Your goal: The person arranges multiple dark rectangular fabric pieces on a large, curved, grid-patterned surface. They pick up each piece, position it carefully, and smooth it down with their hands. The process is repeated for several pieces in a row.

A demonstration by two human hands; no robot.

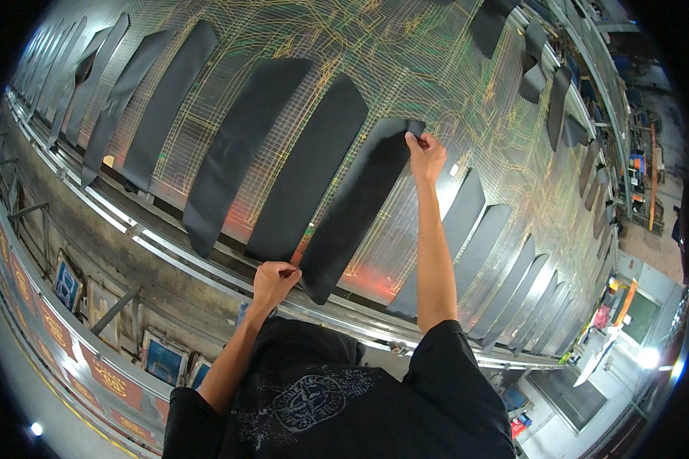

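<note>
My right hand (425, 157) pinches the upper right corner of a long black cut piece (360, 199) of flat, flexible material. My left hand (275, 283) has its fingers pinched at the piece's lower left corner. The piece lies across a long metal table (390, 229) marked with dense yellow and green lines. Just left of it lie two similar black pieces (306, 176) (249, 134). To the right, beyond my right forearm, more such pieces (459, 237) lie side by side in a row along the near edge.
More dark pieces line the table's left end (145, 107) and far side (536, 61). A metal rail (130, 229) runs along the near edge, with framed screens (161, 356) below at left. Shelving (639, 176) stands beyond the table, and a lit white wall (628, 321) is at right.
</note>
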